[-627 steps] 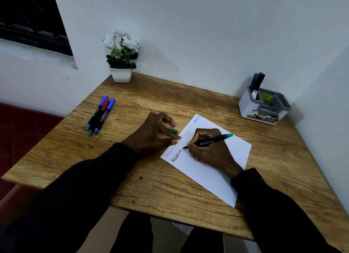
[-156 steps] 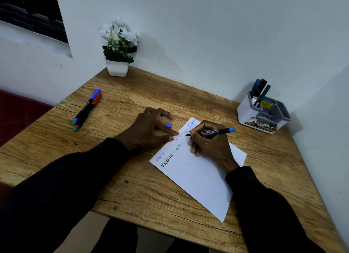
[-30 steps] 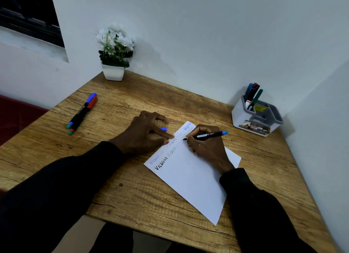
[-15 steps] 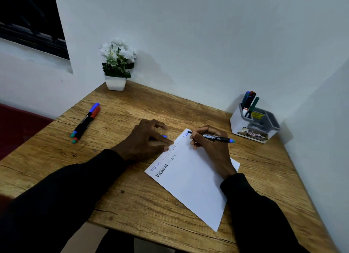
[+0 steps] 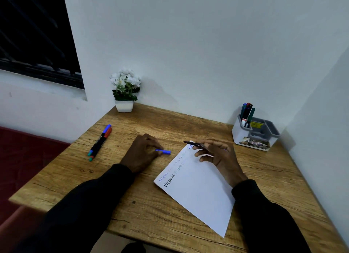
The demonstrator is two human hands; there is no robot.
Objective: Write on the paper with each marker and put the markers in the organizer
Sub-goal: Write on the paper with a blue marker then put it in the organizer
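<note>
A white paper [image 5: 198,192] lies slanted on the wooden table [image 5: 132,211], with several written words along its left edge. My right hand [image 5: 215,154] holds an uncapped black marker [image 5: 193,143] above the paper's top corner, tip pointing left. My left hand [image 5: 143,151] rests on the table just left of the paper and pinches a blue marker cap [image 5: 164,151]. Two capped markers [image 5: 100,142] lie side by side at the table's left. The white and grey organizer [image 5: 255,133] stands at the back right with several markers upright in its left compartment.
A small white pot of white flowers [image 5: 125,91] sits at the table's back left corner against the wall. Walls close in behind and to the right. A dark red surface [image 5: 24,158] lies beyond the left edge.
My right hand has lifted the marker off the paper, its tip now over the top corner. My left hand has slid left off the paper, showing the blue cap. The camera tilted up.
</note>
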